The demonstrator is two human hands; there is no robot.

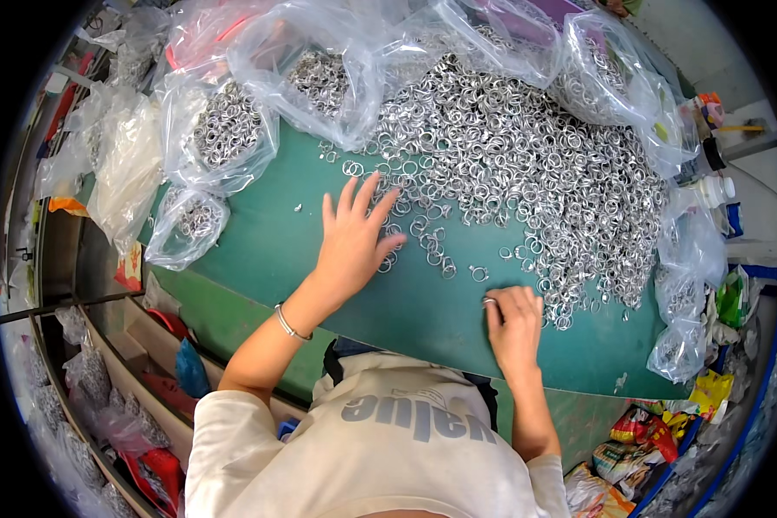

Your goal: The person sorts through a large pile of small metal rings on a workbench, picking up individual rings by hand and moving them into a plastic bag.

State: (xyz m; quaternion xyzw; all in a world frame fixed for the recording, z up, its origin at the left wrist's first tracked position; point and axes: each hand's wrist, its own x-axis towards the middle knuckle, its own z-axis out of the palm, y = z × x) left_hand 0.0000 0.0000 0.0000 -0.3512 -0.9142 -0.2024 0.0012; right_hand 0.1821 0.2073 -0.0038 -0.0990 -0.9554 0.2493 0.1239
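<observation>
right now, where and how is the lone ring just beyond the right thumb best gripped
Grip the ring by opposite sides of its band, probably from above and the near side: it looks flat on the green table, apart from the pile, right hand nearby.

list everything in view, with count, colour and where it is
rings: too many to count, silver, heaped centre to right
table: one, green, centre
bags: many, mostly clear, along the table's far and side edges
bottle: one, white, far right
packets: several, multicoloured, lower right
shelving: count unclear, brown, lower left
bracelet: one, silver, left wrist
shirt: one, off-white, bottom centre
left hand: one, bare, centre
right hand: one, bare, right of centre
</observation>
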